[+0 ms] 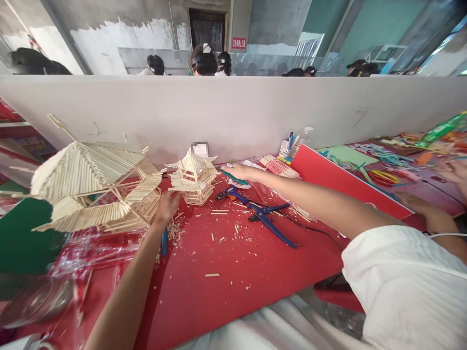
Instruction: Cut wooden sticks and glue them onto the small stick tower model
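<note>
My right hand (239,171) reaches forward over the red table, its fingers closed on green-handled pliers (235,179). Beside the left side of a small pagoda model (195,177) made of thin wooden sticks is my left hand (168,206), its fingers curled. Whatever those fingers may hold is hidden. A blue handle (164,241) lies just below that hand. On the far left stands a larger stick-built pavilion (87,170) with a wide ribbed roof. A blue hand tool (270,223) with two spread handles rests right of centre, near a blue and orange tool (232,193).
Stick offcuts (212,275) and crumbs are scattered over the table (219,306). Bundled sticks (279,166), a pen holder (288,145) and a red board (343,180) stand right. A pale partition (233,107) runs behind. Another person's hand (452,172) shows at the right edge.
</note>
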Motion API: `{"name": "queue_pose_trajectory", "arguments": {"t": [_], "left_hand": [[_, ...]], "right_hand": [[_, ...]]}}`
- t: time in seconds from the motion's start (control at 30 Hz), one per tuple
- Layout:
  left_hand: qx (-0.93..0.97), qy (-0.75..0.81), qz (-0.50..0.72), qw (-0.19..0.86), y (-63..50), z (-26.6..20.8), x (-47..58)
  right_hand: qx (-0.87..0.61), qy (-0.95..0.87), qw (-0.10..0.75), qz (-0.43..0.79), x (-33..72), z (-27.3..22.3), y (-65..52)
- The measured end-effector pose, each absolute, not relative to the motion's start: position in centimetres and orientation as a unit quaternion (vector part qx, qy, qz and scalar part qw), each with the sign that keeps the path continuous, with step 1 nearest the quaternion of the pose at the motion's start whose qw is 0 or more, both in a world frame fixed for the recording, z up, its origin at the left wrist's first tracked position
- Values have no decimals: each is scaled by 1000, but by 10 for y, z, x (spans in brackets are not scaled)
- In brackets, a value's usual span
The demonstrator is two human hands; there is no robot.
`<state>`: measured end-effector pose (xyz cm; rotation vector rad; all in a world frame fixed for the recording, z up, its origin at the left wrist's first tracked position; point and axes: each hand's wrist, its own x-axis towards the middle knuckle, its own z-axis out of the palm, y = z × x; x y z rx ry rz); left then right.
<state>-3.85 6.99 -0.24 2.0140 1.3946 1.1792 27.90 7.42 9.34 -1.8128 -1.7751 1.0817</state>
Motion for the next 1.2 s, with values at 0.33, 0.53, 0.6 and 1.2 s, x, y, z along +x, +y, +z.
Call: {"name": "queue_pose_trajectory", "arguments": {"t": [0.33,0.53,0.6,1.2], "left_hand": [[725,502,422,211,67,2,-40],[725,500,422,215,66,4,-39],[727,498,422,213,66,4,-39],[729,488,429,214,68,2,-40]], "right_hand": [[-632,-618,169,437,283,95,69],[-643,-588,182,456,277,99,61],[-647,-592,176,447,275,101,61],[-629,-560,213,495,276,100,69]]}}
